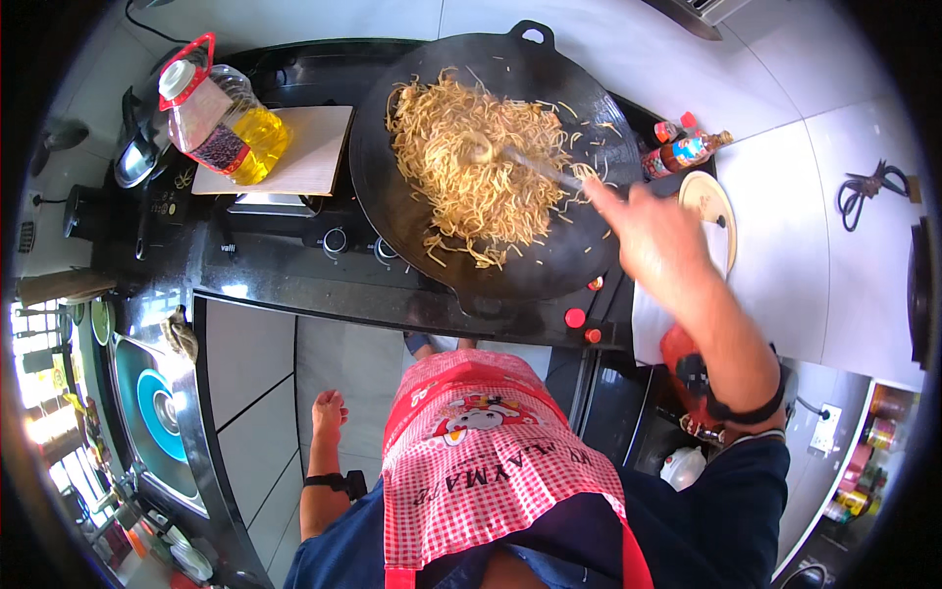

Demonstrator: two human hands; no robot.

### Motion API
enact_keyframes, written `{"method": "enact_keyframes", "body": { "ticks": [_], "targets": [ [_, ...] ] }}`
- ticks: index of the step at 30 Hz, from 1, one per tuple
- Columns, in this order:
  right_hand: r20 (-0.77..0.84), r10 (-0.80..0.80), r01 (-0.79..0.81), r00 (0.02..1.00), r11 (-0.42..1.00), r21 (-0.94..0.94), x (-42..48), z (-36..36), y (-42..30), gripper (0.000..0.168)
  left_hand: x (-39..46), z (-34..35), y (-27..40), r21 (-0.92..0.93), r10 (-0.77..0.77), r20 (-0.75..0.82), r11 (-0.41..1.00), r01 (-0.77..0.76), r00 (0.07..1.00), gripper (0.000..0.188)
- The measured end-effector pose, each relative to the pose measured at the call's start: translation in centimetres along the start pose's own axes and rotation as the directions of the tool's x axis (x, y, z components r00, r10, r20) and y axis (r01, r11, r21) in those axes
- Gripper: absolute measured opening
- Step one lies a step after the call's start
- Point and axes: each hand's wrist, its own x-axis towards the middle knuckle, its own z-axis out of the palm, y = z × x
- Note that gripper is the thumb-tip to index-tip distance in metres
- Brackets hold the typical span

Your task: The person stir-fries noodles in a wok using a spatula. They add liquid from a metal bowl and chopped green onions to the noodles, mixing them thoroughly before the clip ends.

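In a large black wok (589, 250) lies a wide heap of fried noodles (486, 199) with pale strands mixed in. My right hand (655, 228) reaches over the wok's right side and grips a metal turner (544, 171). One finger points along its handle. The turner's working end is sunk in the noodles. My left hand (330, 408) hangs low beside my body, fingers curled, with nothing visible in it. It is well away from the stove (287, 258). A red checked apron (493, 471) covers my front.
A large cooking oil bottle (228, 132) stands on a board (316, 147) left of the wok. Sauce bottles (684, 154) and a round wooden lid or board (714, 213) are at right. Red caps (575, 318) lie by the front edge. A sink (158, 420) is at far left.
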Motion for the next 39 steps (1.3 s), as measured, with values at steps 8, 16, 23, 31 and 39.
{"method": "enact_keyframes", "body": {
  "ticks": [8,16,23,31,39],
  "targets": [
    [0.233,0.006,-0.026,0.972,0.996,0.083,-9.6,-1.3,-1.4,0.055,0.5,-2.4,-4.1,-0.015,-0.072,-0.048,0.997,0.071,0.996,0.023],
    [-0.045,0.185,-0.176,0.982,0.971,0.160,-1.4,8.5,-2.4,0.049,-0.1,-2.7,1.1,0.026,-0.012,0.008,1.000,0.012,1.000,0.024],
    [0.125,0.098,-0.111,0.987,0.988,0.106,-5.7,0.6,0.0,0.046,-0.7,-4.3,2.7,-0.111,0.081,-0.030,0.990,-0.084,0.996,0.023],
    [-0.029,0.021,-0.010,0.999,0.941,0.339,-4.0,4.5,-4.4,0.053,-0.6,-3.0,1.4,0.024,-0.089,-0.032,0.996,0.089,0.996,0.016],
    [-0.009,0.075,-0.068,0.997,0.947,0.315,-3.6,4.8,-3.5,0.052,0.2,-2.7,2.0,-0.049,-0.006,-0.007,0.999,0.005,1.000,0.020]
  ]
}}
